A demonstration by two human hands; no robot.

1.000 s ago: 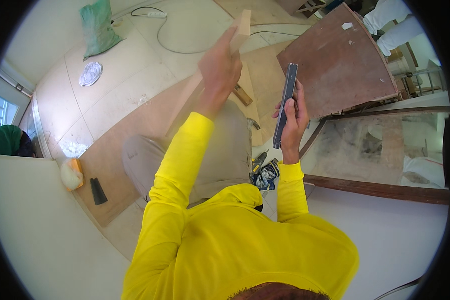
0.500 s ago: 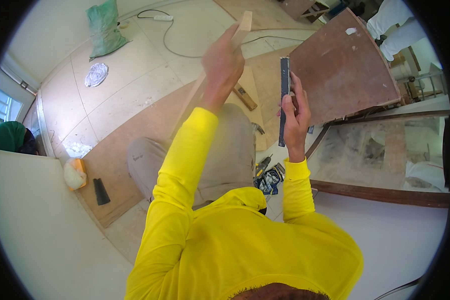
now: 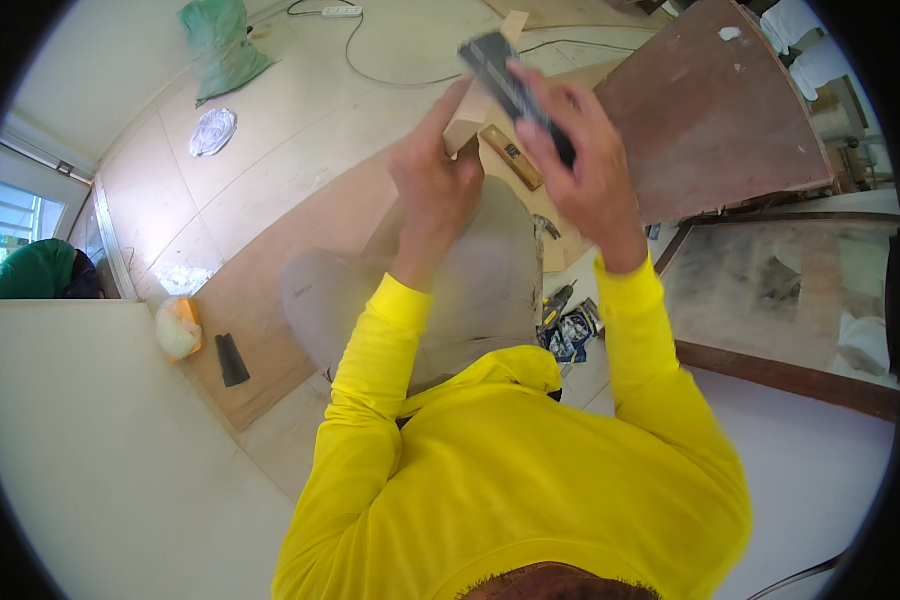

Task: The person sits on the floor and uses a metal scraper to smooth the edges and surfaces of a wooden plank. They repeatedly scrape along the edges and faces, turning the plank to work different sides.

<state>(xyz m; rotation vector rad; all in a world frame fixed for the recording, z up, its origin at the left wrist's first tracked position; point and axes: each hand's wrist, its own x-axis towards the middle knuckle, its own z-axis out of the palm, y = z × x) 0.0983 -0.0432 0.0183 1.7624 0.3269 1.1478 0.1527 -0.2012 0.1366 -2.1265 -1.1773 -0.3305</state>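
Observation:
My left hand (image 3: 438, 175) is closed around a pale wooden strip (image 3: 467, 122), whose squared near end shows at the fingers and whose far end points away from me. In my right hand (image 3: 588, 160) is a dark, flat sanding block (image 3: 510, 82), slightly blurred. It lies slantwise over the strip in the picture; whether they touch I cannot tell. Below the hands, a wooden hand plane (image 3: 512, 157) rests on a pale board. A hammer (image 3: 546, 227) lies by my knee, with a yellow and black drill (image 3: 557, 306) nearer to me.
A brown panel (image 3: 710, 110) and a framed panel (image 3: 770, 375) stand at the right. At left lie a dark folded sheet (image 3: 232, 360) and a yellow container (image 3: 180, 328). Farther off are a green sack (image 3: 220, 50) and a power strip (image 3: 342, 12). A person in green (image 3: 35, 270) is at far left.
My right hand has moved up and left, tilting the sanding block from upright to slanted over the wooden strip. My left hand has lowered the strip, and its near end now shows.

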